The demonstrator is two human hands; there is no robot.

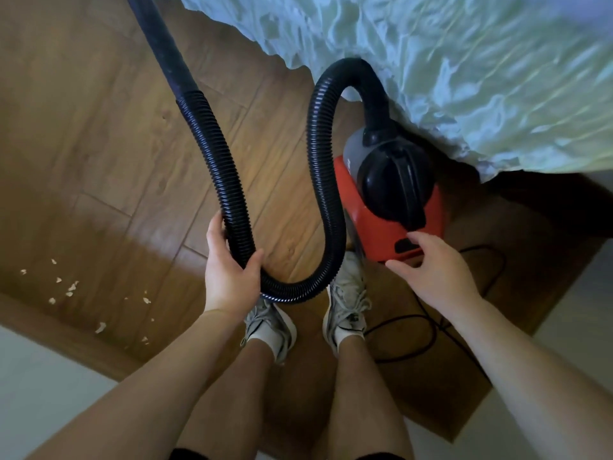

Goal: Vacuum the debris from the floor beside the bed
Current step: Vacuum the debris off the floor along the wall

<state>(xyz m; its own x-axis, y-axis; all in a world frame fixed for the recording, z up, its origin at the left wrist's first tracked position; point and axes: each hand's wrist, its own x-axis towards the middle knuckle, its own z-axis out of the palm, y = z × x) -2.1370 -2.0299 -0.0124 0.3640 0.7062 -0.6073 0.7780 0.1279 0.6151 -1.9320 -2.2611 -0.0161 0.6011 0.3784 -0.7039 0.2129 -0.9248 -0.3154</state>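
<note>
1. my left hand (229, 270) has its fingers wrapped round the black corrugated hose (227, 194) near the low point of its loop, centre frame.
2. my right hand (434, 270) is loose and uncurled, thumb tip at the dark switch (406, 244) on the red canister vacuum (381, 207), beside the bed (464, 61).
3. the paper debris (69, 288) lies untouched on the wood floor (99, 127), lower left.
4. i judge this the power-on step. next i press the switch, then swing the wand (159, 44) to the scraps.
</note>
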